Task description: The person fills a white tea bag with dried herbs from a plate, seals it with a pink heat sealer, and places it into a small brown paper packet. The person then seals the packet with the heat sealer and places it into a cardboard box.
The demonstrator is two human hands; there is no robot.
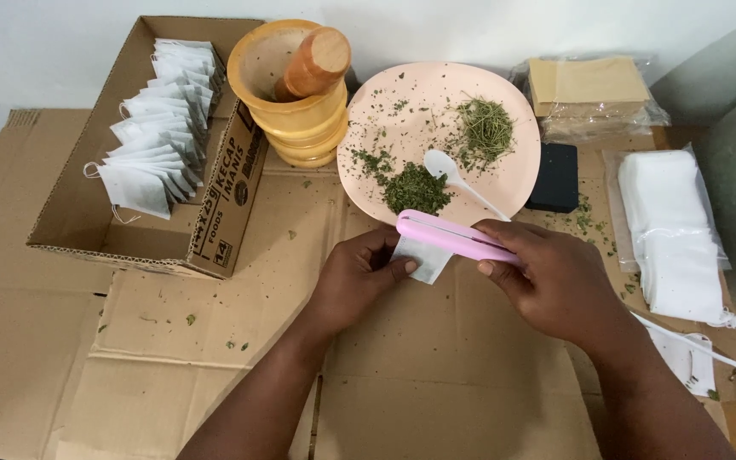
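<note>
My left hand (355,277) pinches a small white tea bag (422,258) just below the pink plate (521,183). My right hand (555,277) squeezes the pink sealer (453,236) shut across its top edge. Best to keep the edge flat, straight and pressed evenly.

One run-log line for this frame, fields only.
left hand: holds white sachet | right hand: presses pink sealer shut on sachet | behind: pink plate with dried herbs

Pink sealer (453,236) — white sachet (423,258), peach plate (521,162), green herbs (416,189).
</note>
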